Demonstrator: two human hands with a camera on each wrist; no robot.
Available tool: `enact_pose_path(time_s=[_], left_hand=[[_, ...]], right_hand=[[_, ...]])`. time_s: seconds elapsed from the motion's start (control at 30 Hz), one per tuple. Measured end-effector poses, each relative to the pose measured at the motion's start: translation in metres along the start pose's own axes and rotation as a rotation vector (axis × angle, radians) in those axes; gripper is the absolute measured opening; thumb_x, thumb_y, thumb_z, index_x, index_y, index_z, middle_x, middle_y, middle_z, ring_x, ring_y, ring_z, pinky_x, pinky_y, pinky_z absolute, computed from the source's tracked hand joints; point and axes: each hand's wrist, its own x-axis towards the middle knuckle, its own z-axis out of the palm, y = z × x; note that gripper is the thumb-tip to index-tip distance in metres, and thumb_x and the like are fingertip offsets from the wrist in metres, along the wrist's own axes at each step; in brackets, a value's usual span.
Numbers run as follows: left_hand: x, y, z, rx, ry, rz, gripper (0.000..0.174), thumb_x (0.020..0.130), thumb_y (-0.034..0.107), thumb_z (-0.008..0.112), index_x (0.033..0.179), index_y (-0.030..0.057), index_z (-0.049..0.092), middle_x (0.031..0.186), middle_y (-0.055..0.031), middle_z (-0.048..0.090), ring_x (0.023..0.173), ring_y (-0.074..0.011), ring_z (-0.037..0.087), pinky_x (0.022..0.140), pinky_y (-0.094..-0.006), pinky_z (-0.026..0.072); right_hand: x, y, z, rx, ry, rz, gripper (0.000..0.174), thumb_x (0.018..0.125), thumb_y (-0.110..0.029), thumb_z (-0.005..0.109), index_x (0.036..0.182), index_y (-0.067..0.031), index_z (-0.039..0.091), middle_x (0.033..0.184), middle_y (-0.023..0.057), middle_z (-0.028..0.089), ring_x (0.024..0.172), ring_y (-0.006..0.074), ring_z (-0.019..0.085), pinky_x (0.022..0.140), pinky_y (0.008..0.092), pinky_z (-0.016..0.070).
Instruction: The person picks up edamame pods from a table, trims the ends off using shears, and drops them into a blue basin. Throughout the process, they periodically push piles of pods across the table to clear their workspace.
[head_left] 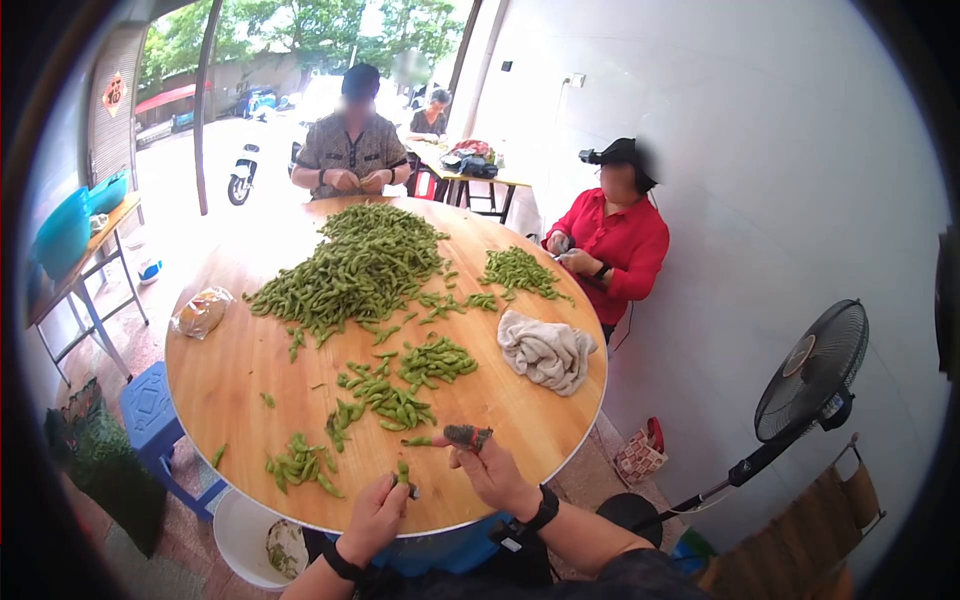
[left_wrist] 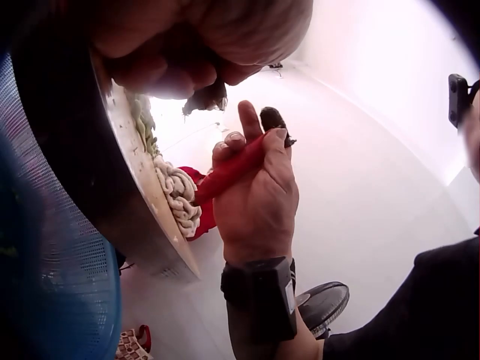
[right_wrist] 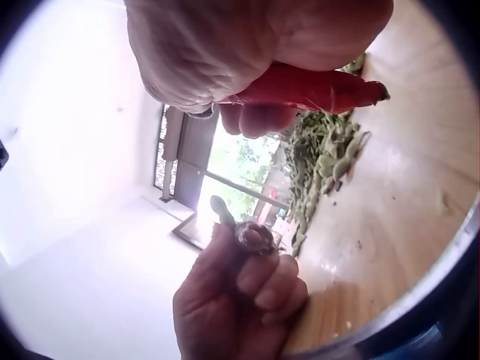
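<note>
My left hand (head_left: 378, 515) is at the near edge of the round table, pinching a green soybean pod (head_left: 403, 468) upright between thumb and fingers. A dark wrap (right_wrist: 255, 237) surrounds one of its fingertips. My right hand (head_left: 497, 478) is raised just to the right, over the tabletop. It grips a slim red-handled tool (left_wrist: 238, 166) lying across the palm under the thumb. A dark piece (head_left: 466, 436) covers the area by its thumb and forefinger. Another pod (head_left: 417, 441) shows right by its fingertips. Loose pods (head_left: 392, 398) lie ahead of both hands.
A large pod heap (head_left: 360, 260) covers the far side of the table (head_left: 225, 390). A crumpled cloth (head_left: 545, 352) lies at right, and a plastic bag (head_left: 203, 312) at left. Two people sit around the table. A white bucket (head_left: 235, 545) stands below left; a fan (head_left: 810, 370) stands right.
</note>
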Motion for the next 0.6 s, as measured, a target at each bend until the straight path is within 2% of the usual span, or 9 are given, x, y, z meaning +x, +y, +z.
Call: enact_pose_path(time_s=[0.07, 0.13, 0.17, 0.27, 0.33, 0.37, 0.43, 0.5, 0.6], left_hand=[[0.000, 0.001, 0.000, -0.005, 0.000, 0.009, 0.021, 0.094, 0.016, 0.050, 0.079, 0.0031, 0.056, 0.061, 0.0010, 0.049, 0.056, -0.0078, 0.047, 0.052, -0.0237, 0.0381], [0.000, -0.001, -0.001, -0.010, 0.005, 0.008, 0.020, 0.094, 0.016, 0.050, 0.079, 0.0031, 0.056, 0.061, 0.0011, 0.049, 0.056, -0.0077, 0.047, 0.052, -0.0236, 0.0381], [0.000, -0.002, -0.001, -0.014, 0.000, 0.022, 0.020, 0.094, 0.016, 0.051, 0.079, 0.0031, 0.056, 0.061, 0.0012, 0.049, 0.055, -0.0077, 0.047, 0.051, -0.0237, 0.0380], [-0.001, -0.003, 0.001, -0.011, 0.001, 0.017, 0.020, 0.094, 0.016, 0.051, 0.079, 0.0031, 0.056, 0.060, 0.0009, 0.049, 0.055, -0.0080, 0.047, 0.051, -0.0239, 0.0381], [-0.003, -0.003, 0.001, 0.004, -0.006, 0.005, 0.020, 0.093, 0.016, 0.051, 0.079, 0.0032, 0.056, 0.060, 0.0006, 0.049, 0.055, -0.0082, 0.047, 0.051, -0.0240, 0.0382], [-0.003, -0.002, 0.001, 0.030, -0.005, 0.006, 0.020, 0.093, 0.015, 0.051, 0.077, 0.0030, 0.056, 0.059, -0.0001, 0.048, 0.055, -0.0085, 0.046, 0.051, -0.0246, 0.0376], [0.000, -0.004, 0.000, 0.054, 0.002, 0.025, 0.020, 0.093, 0.014, 0.051, 0.076, 0.0028, 0.055, 0.058, -0.0008, 0.048, 0.055, -0.0088, 0.046, 0.050, -0.0253, 0.0369], [0.002, -0.008, 0.000, 0.185, -0.024, 0.140, 0.020, 0.091, 0.013, 0.052, 0.074, 0.0018, 0.052, 0.058, -0.0044, 0.046, 0.054, -0.0118, 0.044, 0.050, -0.0280, 0.0358], [0.000, 0.008, 0.006, 0.151, -0.013, 0.150, 0.020, 0.090, 0.012, 0.053, 0.073, 0.0006, 0.050, 0.058, -0.0082, 0.044, 0.053, -0.0152, 0.043, 0.050, -0.0305, 0.0351]], right_hand=[[-0.004, 0.008, 0.000, 0.102, 0.063, -0.101, 0.023, 0.098, -0.016, 0.048, 0.114, -0.0009, 0.052, 0.096, 0.0067, 0.064, 0.068, 0.0137, 0.057, 0.064, 0.0277, 0.0488], [-0.012, 0.028, -0.003, -0.047, -0.116, 0.038, 0.028, 0.098, -0.013, 0.045, 0.124, -0.0022, 0.044, 0.101, 0.0041, 0.056, 0.079, 0.0094, 0.052, 0.073, 0.0242, 0.0461], [-0.014, 0.032, -0.003, -0.050, -0.117, 0.037, 0.028, 0.098, -0.013, 0.045, 0.124, -0.0022, 0.044, 0.101, 0.0041, 0.056, 0.079, 0.0094, 0.052, 0.073, 0.0242, 0.0461], [-0.017, 0.033, -0.003, 0.001, -0.094, 0.212, 0.026, 0.098, -0.013, 0.044, 0.122, -0.0018, 0.046, 0.088, 0.0023, 0.053, 0.076, 0.0087, 0.053, 0.070, 0.0237, 0.0466], [-0.014, 0.022, -0.006, 0.083, -0.167, 0.326, 0.021, 0.098, -0.017, 0.043, 0.111, -0.0021, 0.050, 0.081, 0.0010, 0.055, 0.065, 0.0073, 0.053, 0.059, 0.0225, 0.0464], [-0.014, 0.012, -0.006, 0.078, -0.166, 0.322, 0.021, 0.098, -0.017, 0.043, 0.111, -0.0021, 0.050, 0.081, 0.0010, 0.055, 0.065, 0.0073, 0.053, 0.059, 0.0225, 0.0464], [-0.011, -0.014, -0.004, 0.061, -0.309, 0.478, 0.018, 0.098, -0.020, 0.042, 0.099, -0.0041, 0.050, 0.073, -0.0010, 0.054, 0.052, 0.0056, 0.051, 0.048, 0.0210, 0.0430], [-0.015, -0.011, 0.000, 0.094, -0.367, 0.487, 0.017, 0.098, -0.021, 0.043, 0.097, -0.0055, 0.049, 0.070, -0.0008, 0.053, 0.048, 0.0064, 0.051, 0.045, 0.0220, 0.0420], [-0.018, -0.014, 0.004, 0.144, -0.449, 0.459, 0.015, 0.097, -0.022, 0.043, 0.093, -0.0078, 0.046, 0.068, -0.0008, 0.052, 0.044, 0.0061, 0.049, 0.041, 0.0213, 0.0390]])
